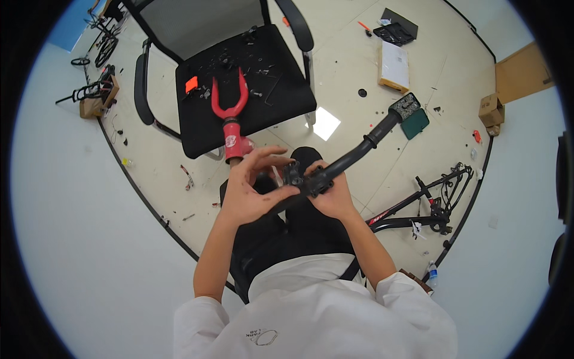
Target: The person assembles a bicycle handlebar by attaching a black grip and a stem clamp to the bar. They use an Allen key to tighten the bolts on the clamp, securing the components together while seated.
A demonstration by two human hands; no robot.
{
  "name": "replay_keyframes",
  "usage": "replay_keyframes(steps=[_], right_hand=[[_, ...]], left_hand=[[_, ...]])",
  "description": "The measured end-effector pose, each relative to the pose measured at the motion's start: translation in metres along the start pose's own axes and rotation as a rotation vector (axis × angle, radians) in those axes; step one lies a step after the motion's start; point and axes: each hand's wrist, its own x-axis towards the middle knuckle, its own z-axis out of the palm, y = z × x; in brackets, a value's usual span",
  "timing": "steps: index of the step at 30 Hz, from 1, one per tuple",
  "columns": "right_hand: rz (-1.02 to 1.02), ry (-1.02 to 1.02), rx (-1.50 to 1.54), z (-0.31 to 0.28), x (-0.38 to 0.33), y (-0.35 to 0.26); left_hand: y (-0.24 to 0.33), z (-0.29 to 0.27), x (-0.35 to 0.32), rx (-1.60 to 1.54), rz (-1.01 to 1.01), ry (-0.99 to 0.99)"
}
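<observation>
In front of my lap I hold a black bicycle handlebar (354, 157), whose bent tube rises toward the upper right. My right hand (332, 200) wraps round it from below, close to a black bolted bracket. The thumb and fingers of my left hand (254, 191) curve round a small black clamp piece (293, 173) with bolts, beside the bar's middle. Whether that clamp is joined to the bar I cannot tell. Just beyond my left hand, a red bicycle fork (232, 109) lies with its prongs on the black chair seat (200, 122); its lower end is hidden behind that hand.
Small bolts and an orange piece (191, 84) lie on the seat. To the right, a black bicycle frame (412, 200) rests on the floor near a water bottle (432, 274). A white box (393, 67), a green case (415, 123) and cartons (491, 109) stand farther off.
</observation>
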Motion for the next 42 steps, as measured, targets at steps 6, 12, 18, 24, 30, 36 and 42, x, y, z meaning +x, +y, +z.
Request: replay_keyframes(steps=[6,12,18,24,30,36,42], right_hand=[[-0.139,-0.117,-0.116,0.030,0.001,-0.001],[-0.182,-0.141,-0.117,0.055,-0.009,0.007],[-0.144,-0.191,-0.131,0.066,-0.017,-0.008],[-0.202,-0.276,-0.092,0.070,-0.013,-0.012],[-0.003,-0.415,0.009,0.073,-0.018,-0.025],[0.046,-0.442,0.043,0.075,-0.023,-0.021],[0.129,-0.421,0.089,0.078,-0.025,-0.024]], left_hand=[[0.009,0.004,-0.034,0.217,0.039,0.154],[0.006,0.003,-0.058,0.312,0.164,0.291],[0.014,-0.015,-0.078,0.352,0.044,0.235],[0.018,-0.037,-0.077,0.223,0.270,0.043],[0.027,-0.044,-0.081,0.256,0.210,-0.132],[0.019,-0.038,-0.087,0.258,0.229,-0.083],[0.005,-0.021,-0.095,0.107,0.132,0.157]])
